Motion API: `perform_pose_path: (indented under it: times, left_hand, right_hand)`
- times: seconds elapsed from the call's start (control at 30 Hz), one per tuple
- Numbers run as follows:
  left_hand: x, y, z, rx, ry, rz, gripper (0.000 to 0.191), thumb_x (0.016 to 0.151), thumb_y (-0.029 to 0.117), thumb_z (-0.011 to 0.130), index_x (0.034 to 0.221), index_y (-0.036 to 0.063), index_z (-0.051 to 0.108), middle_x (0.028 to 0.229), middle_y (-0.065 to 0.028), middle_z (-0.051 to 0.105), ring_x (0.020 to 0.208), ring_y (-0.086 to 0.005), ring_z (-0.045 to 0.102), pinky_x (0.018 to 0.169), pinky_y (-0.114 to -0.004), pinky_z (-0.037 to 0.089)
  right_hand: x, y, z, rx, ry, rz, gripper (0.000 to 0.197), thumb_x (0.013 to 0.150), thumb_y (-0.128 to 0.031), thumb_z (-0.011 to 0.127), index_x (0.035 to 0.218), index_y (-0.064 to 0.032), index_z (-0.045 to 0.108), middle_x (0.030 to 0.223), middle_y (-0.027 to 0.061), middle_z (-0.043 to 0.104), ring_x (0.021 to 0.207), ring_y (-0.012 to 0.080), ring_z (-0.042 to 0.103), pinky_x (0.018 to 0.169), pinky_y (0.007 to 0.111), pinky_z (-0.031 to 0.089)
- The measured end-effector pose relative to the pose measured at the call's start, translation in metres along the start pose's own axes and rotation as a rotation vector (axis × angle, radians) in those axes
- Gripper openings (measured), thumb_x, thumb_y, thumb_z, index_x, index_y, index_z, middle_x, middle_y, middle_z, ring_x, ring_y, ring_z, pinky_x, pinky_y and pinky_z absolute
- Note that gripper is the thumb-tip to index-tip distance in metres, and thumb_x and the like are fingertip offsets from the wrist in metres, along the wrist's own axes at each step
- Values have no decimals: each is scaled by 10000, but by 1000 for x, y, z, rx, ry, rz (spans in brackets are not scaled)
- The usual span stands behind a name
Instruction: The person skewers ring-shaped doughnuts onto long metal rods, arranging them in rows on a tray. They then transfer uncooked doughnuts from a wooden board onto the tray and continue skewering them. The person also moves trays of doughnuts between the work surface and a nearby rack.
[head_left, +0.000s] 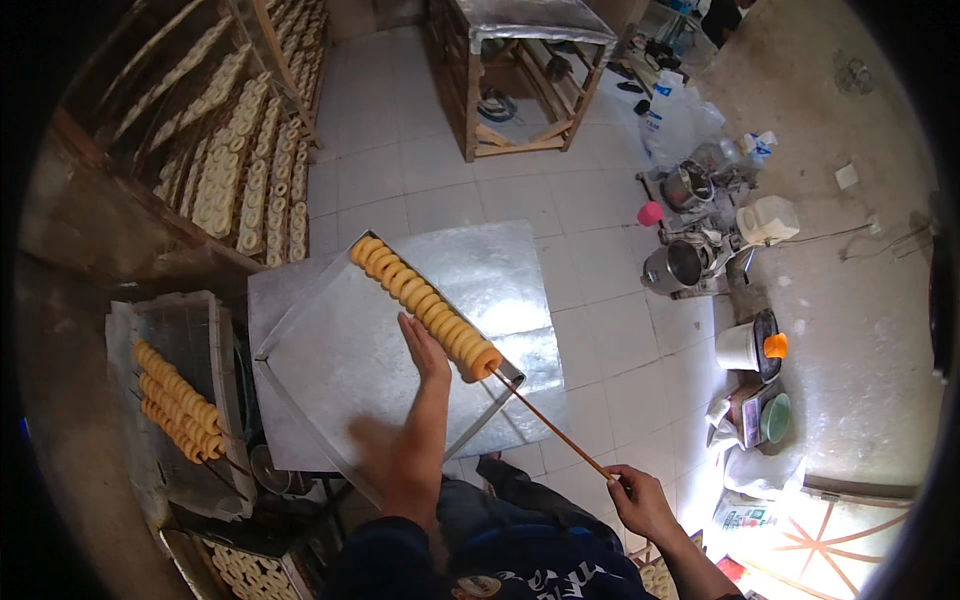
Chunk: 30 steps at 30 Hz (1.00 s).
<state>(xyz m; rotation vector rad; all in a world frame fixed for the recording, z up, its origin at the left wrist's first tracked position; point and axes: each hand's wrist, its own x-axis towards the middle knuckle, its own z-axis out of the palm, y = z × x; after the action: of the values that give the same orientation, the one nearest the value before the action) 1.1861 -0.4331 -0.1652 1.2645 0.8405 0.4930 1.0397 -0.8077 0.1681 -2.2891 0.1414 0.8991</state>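
Observation:
A long row of golden fried ring doughnuts (424, 304) lies along the far right edge of a square metal tray (322, 360). A thin wooden stick (555, 427) runs out of the row's near end. Its free end is pinched between the thumb and fingers of my right hand (637, 499). My left hand (426, 349) is flat, fingers together, beside the middle of the row; whether it touches the doughnuts I cannot tell. Under the tray is a metal-topped table (517, 262).
On the left, a plastic-lined crate (199, 307) holds several sticks of fried doughnuts (176, 397). Pale dough rings (225, 172) fill slanted rack shelves behind it. Farther back stands a wooden-framed table (540, 19). Metal pots (671, 266) and a white bucket (735, 346) line the right wall.

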Motion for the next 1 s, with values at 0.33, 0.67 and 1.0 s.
perform_pose_path:
  times: [0.33, 0.67, 1.0]
  left_hand:
    - [-51, -30, 20, 89, -12, 0, 793, 1211, 500, 265, 1763, -27, 51, 1859, -226, 4, 1725, -338, 46, 1400, -419, 67]
    - [-66, -25, 13, 97, -42, 3, 760, 1216, 464, 274, 1759, -33, 87, 1856, -228, 36, 1724, -347, 62, 1402, -422, 73]
    - [-114, 26, -165, 816, -141, 288, 520, 1224, 285, 396, 1657, -2, 428, 1632, -200, 560, 1527, -294, 520, 1314, -417, 341]
  right_hand:
    - [-53, 39, -25, -21, 21, 95, 319, 1066, -164, 654, 1325, 4, 733, 745, 140, 729, 636, 198, 698, 635, 373, 545]
    - [-109, 30, -31, -36, 67, 221, 315, 1066, -195, 673, 1286, 16, 749, 767, 135, 747, 661, 186, 715, 661, 360, 560]
    - [-158, 54, 0, -221, 208, 20, 239, 1073, -139, 646, 1276, -40, 727, 900, 155, 726, 784, 223, 680, 701, 407, 525]
